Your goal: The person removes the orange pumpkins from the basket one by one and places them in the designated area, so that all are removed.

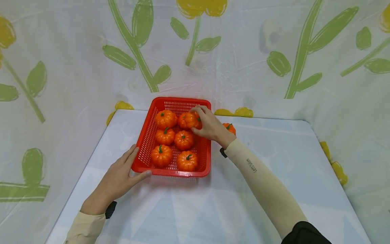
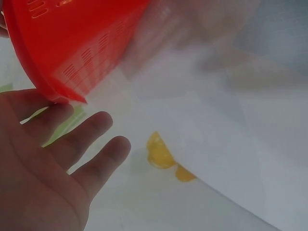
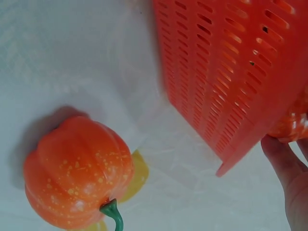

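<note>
- Red basket (image 1: 182,174) near counter's (image 1: 283,162) back edge; counter extends wide to basket's right and in front.
- Left hand (image 1: 120,174) spread, touching basket's near-left rim.
- Right hand (image 1: 210,125) pinching orange pumpkin (image 1: 187,120) inside basket, far-right corner.
- Pumpkin glossy, ribbed; others beside it, green-stemmed.
- Yellow-speckled pumpkin (image 3: 77,173) on counter, right of basket.

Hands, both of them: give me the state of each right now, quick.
Left hand: open, touching the red basket.
Right hand: closed, holding an orange pumpkin.
</note>
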`<state>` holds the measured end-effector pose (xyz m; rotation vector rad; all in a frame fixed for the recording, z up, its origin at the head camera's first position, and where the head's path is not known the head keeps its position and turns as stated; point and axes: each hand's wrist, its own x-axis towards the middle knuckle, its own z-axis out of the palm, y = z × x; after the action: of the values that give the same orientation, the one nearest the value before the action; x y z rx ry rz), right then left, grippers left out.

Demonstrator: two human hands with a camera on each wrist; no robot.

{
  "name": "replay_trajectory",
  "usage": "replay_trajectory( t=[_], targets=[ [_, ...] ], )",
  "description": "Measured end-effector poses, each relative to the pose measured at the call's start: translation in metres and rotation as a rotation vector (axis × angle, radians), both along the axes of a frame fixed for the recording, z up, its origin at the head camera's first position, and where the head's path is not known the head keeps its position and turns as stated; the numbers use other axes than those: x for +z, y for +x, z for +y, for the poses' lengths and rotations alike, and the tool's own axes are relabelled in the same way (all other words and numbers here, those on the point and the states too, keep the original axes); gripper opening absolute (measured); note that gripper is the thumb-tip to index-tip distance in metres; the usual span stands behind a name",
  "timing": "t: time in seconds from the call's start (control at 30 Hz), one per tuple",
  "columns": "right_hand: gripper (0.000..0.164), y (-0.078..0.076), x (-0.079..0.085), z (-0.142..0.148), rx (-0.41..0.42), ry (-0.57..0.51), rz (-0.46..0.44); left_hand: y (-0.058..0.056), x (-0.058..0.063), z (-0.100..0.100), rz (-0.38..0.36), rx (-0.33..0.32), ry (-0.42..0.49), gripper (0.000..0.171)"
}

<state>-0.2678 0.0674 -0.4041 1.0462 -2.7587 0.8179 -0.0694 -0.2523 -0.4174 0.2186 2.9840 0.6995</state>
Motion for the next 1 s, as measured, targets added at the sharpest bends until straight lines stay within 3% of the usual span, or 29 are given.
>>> replay_trajectory(
  t=[0.37, 0.77, 1.0],
  targets=[
    [0.063, 0.007, 0.007, 0.006, -0.039, -0.073, -0.017, 0.000, 0.000, -0.001, 0.001, 0.003, 0.004, 0.108],
    [0.062, 0.013, 0.010, 0.022, -0.022, -0.108, 0.080, 0.001, -0.002, -0.002, -0.007, 0.011, 0.008, 0.109],
    [0.061, 0.016, 0.008, 0.038, -0.022, -0.180, 0.149, 0.000, -0.005, -0.002, -0.004, 0.010, 0.015, 0.108]
  ],
)
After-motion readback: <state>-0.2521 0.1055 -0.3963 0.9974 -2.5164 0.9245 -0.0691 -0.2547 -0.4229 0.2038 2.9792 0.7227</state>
